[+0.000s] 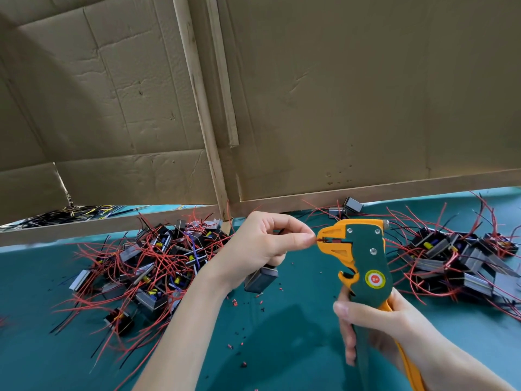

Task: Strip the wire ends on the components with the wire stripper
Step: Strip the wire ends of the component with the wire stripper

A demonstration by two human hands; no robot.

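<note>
My right hand [375, 331] grips the handles of a green and orange wire stripper [363, 258], held upright with its jaws pointing left. My left hand [267, 244] pinches a red wire between thumb and forefinger, and the wire's end sits in the stripper's jaws [324, 241]. A small grey component [260, 280] hangs below my left hand on that wire. One heap of components with red and black wires [158, 261] lies to the left, and a second heap [462, 263] lies to the right.
The teal table top [282, 328] carries small red and black scraps of insulation [239, 342]. A cardboard wall with wooden strips [214, 136] rises along the far edge. Two loose components [346, 208] lie against it. More wires [64, 214] show behind the wall at left.
</note>
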